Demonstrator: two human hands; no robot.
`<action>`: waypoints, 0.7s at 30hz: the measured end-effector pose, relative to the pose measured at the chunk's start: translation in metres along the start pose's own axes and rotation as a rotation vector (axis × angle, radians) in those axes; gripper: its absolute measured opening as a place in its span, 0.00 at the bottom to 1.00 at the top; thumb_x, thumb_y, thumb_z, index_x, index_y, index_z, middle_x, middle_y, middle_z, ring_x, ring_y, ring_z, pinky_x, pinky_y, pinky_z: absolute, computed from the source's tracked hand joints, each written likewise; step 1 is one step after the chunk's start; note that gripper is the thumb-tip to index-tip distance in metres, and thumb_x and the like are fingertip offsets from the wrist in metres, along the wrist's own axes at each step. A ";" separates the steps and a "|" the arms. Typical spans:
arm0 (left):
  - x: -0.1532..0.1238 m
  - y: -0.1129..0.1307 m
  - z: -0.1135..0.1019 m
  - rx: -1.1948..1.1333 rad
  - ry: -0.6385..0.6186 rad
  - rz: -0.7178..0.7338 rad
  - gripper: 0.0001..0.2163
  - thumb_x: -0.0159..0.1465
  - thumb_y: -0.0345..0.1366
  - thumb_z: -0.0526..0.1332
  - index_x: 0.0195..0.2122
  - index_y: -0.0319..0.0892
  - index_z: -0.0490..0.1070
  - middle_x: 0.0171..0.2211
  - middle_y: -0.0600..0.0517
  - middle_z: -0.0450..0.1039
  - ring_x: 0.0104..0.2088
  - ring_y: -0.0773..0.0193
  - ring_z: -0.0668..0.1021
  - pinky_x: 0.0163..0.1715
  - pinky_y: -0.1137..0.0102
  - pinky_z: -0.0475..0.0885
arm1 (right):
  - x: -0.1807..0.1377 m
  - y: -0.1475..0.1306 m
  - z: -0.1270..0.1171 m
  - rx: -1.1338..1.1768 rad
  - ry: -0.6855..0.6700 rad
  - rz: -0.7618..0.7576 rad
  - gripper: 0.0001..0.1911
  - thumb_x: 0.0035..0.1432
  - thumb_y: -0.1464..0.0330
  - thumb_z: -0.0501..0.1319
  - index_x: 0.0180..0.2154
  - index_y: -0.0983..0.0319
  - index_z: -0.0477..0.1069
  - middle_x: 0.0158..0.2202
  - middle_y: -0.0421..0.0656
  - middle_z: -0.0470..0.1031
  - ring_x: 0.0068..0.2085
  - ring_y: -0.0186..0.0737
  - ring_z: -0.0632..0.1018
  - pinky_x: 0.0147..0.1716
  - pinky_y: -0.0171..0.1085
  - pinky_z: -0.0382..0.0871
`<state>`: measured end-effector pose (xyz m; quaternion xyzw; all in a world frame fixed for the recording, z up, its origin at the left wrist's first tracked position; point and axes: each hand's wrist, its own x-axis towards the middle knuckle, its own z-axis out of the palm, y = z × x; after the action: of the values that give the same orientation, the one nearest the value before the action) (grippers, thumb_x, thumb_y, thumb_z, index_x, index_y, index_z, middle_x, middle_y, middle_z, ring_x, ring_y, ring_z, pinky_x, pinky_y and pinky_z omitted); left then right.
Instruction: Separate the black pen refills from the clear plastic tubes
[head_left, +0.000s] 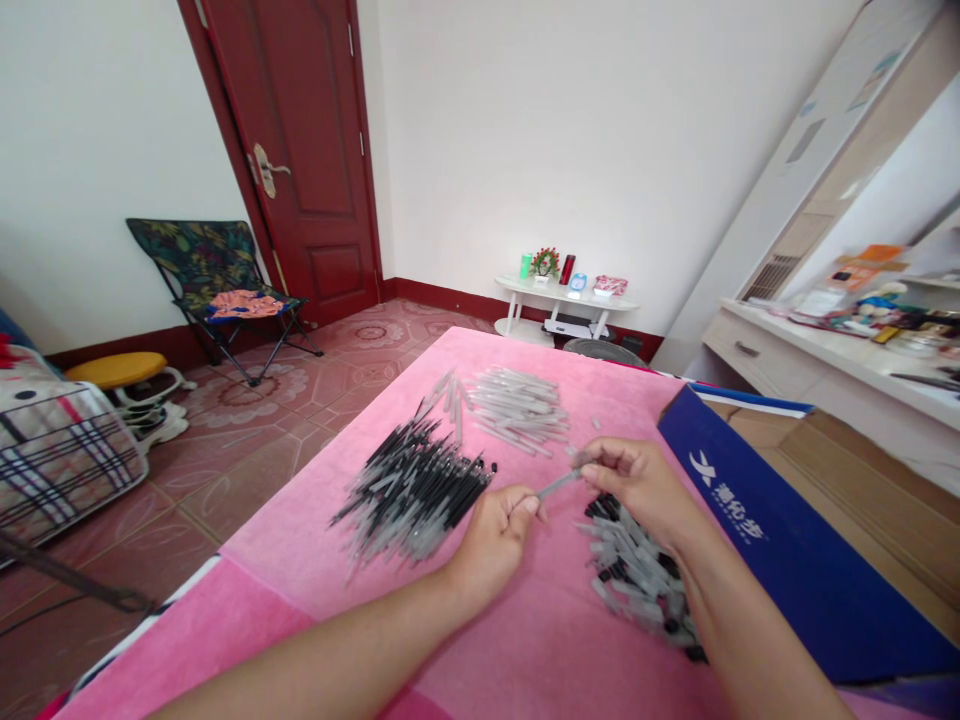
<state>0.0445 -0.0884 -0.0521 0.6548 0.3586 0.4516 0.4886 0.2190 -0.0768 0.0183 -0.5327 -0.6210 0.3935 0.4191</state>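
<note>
Between my two hands is a slim translucent pen barrel (559, 484), held roughly level above the pink cloth. My left hand (499, 530) is closed on its left end, thumb on top. The fingers of my right hand (634, 482) pinch the other end; whether a cap or other small part is at that end cannot be made out. Left of my left hand lies a heap of black and grey pen parts (420, 495). Clear pen tubes (519, 408) are piled beyond my hands. Under my right forearm spreads a pile of clear and black pen caps (637, 570), partly hidden.
A pink cloth (555, 630) covers the table. At the right stands an open blue cardboard box (795, 540), close to my right arm. Farther off are a white side table (570, 292), a folding chair (202, 270) and a dresser (825, 370).
</note>
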 end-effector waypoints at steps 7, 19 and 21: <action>-0.007 0.000 -0.001 0.181 0.034 0.043 0.15 0.62 0.40 0.47 0.23 0.38 0.65 0.19 0.56 0.58 0.22 0.69 0.62 0.24 0.74 0.55 | -0.003 -0.004 0.000 0.048 -0.030 0.080 0.09 0.38 0.65 0.65 0.23 0.63 0.69 0.22 0.39 0.70 0.23 0.32 0.69 0.24 0.33 0.67; -0.006 -0.002 0.002 0.105 0.028 -0.005 0.16 0.62 0.40 0.47 0.24 0.37 0.67 0.20 0.55 0.62 0.23 0.68 0.65 0.26 0.75 0.57 | 0.001 0.012 0.003 0.006 -0.017 0.050 0.07 0.40 0.66 0.62 0.24 0.64 0.70 0.21 0.39 0.71 0.23 0.32 0.70 0.25 0.33 0.66; -0.002 -0.002 0.002 0.096 -0.002 -0.001 0.16 0.62 0.40 0.47 0.24 0.37 0.68 0.20 0.54 0.62 0.24 0.68 0.65 0.26 0.75 0.58 | 0.002 0.011 -0.003 -0.066 -0.026 0.025 0.07 0.42 0.66 0.61 0.25 0.64 0.71 0.23 0.40 0.72 0.25 0.34 0.71 0.26 0.33 0.65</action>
<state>0.0452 -0.0904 -0.0547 0.6776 0.3798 0.4330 0.4574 0.2249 -0.0737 0.0092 -0.5488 -0.6322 0.3850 0.3884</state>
